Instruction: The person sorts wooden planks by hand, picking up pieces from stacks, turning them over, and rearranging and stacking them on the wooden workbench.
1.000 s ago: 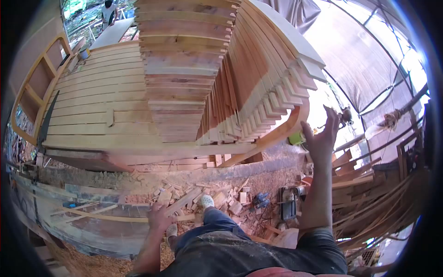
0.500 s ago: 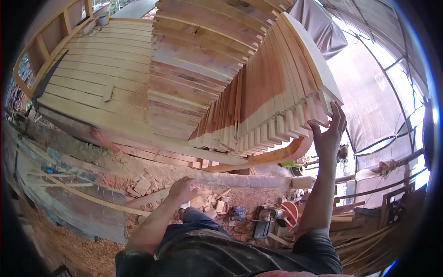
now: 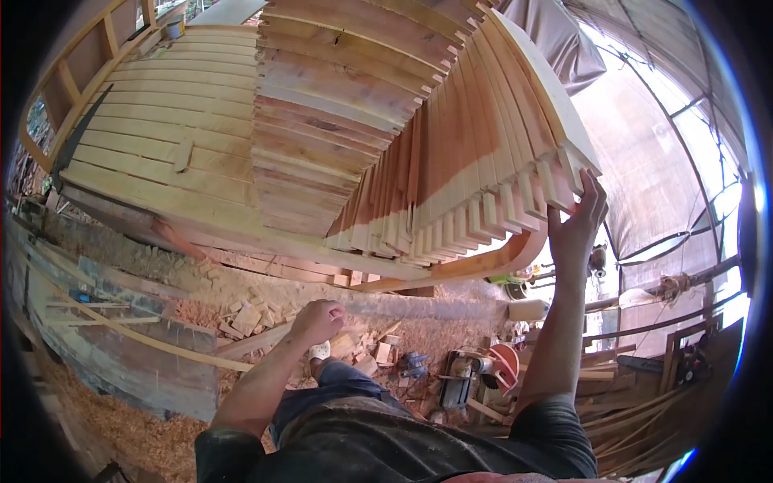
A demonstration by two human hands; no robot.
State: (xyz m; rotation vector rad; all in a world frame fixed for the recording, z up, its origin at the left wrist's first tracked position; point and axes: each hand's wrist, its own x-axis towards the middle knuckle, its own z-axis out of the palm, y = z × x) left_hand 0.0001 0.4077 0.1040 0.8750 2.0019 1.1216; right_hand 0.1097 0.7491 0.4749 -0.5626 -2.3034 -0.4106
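Right hand (image 3: pixel 578 217) has reached the stacked boards (image 3: pixel 483 137), arm (image 3: pixel 558 330) extended.

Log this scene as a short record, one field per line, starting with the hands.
Left hand: loosely curled, nothing visible in it, held in front of the body
Right hand: raised, fingers at the near end of the outermost board; firmness of grip unclear
Stack: fanned wooden boards, tilted, reddish with pale ends
Left of stack: slatted wooden surface
Floor: wood scraps, a blue tool
Behind stack: grey sheet
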